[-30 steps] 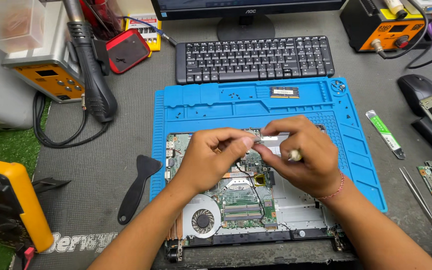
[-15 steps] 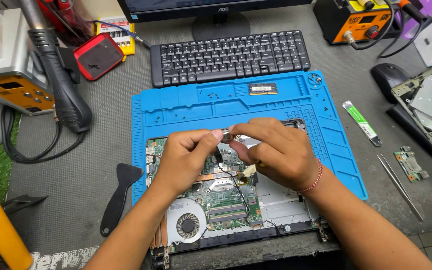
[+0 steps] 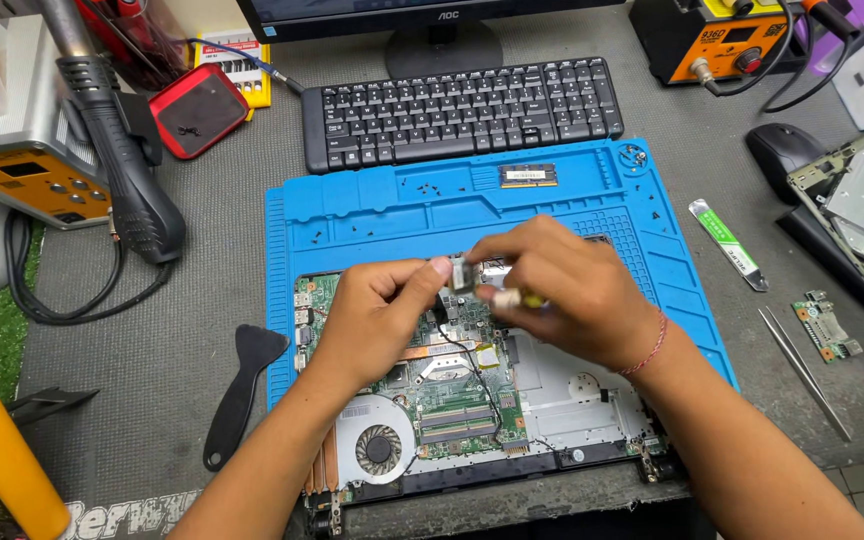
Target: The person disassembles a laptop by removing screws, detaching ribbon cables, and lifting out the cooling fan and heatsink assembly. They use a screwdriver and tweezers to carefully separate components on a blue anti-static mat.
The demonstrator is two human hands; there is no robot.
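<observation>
An opened laptop base with a green motherboard and round fan lies on a blue work mat. My left hand pinches a small silvery part above the board's upper middle. My right hand meets it from the right, gripping a small tool with a yellow-green handle whose tip is hidden by the fingers. A thin black wire trails from the part down over the board.
A black keyboard and monitor base sit behind the mat. A hot-air station and its black handle stand at left, a black pry tool beside the mat. Tweezers, a small circuit board, a mouse lie at right.
The view has shifted, so the mat and laptop sit further right in frame. Both hands stay together over the board's upper middle, pinching the small part.
</observation>
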